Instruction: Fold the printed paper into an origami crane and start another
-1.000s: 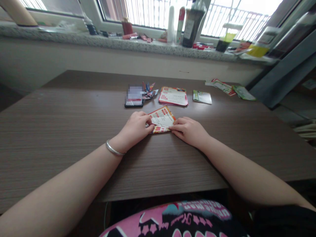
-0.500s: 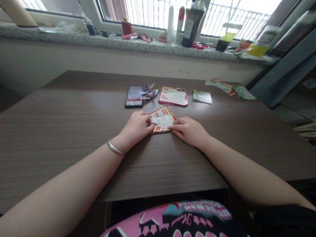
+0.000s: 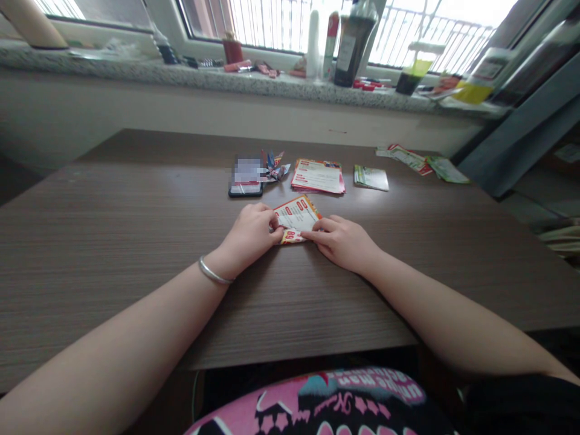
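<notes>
A printed paper sheet, white with red labels and an orange edge, lies on the table with its near edge folded up into a strip. My left hand is closed on the left end of that fold, thumb on top and fingers curled. From the right, my right hand presses on the fold, thumb stretched along the strip and fingers bent over the sheet's right corner. Part of the sheet is hidden under both hands.
Behind the sheet are a phone, a folded paper piece, a stack of printed sheets and a small green-white booklet. Paper strips lie at the back right. Bottles and small items line the windowsill.
My right hand has slid a little to the left along the fold, covering more of the strip. The left hand stays where it was.
</notes>
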`<state>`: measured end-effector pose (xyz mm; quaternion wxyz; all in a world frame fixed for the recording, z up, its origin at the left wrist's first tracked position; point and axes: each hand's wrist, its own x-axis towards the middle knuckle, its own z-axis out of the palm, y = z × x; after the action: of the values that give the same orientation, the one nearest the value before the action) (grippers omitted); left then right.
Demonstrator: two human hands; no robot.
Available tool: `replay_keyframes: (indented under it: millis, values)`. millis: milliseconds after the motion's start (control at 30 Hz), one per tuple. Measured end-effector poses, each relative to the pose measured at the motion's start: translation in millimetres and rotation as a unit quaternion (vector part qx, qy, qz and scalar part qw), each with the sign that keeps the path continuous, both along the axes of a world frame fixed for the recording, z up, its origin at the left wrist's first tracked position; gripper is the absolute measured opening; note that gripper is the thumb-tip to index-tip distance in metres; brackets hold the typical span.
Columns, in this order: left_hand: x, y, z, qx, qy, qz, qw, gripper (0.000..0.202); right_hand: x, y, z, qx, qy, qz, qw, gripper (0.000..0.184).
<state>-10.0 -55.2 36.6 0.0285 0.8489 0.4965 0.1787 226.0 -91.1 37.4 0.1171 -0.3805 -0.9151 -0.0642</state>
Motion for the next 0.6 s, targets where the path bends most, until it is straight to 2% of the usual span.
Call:
replay_keyframes:
  millis: [167, 300, 500, 600]
  values:
    - [1, -3, 2.8, 0.0, -0.011, 0.025, 1.0, 0.016, -2, 0, -0.6, -0.007, 0.002, -0.001, 1.0, 0.036]
    - [2, -8, 7.9, 0.012, -0.015, -0.013, 1.0, 0.019, -2, 1, 0.6, -0.005, 0.004, -0.001, 1.0, 0.035]
    - [4, -22, 21.4, 0.013, 0.101, -0.092, 0.991, 0.032, -1, 2, 3.1, -0.003, -0.004, -0.005, 1.0, 0.036]
    - [6, -28, 25.8, 0.025, 0.139, -0.099, 0.985, 0.03, -1, 3, 4.0, 0.0, -0.013, -0.012, 1.0, 0.035]
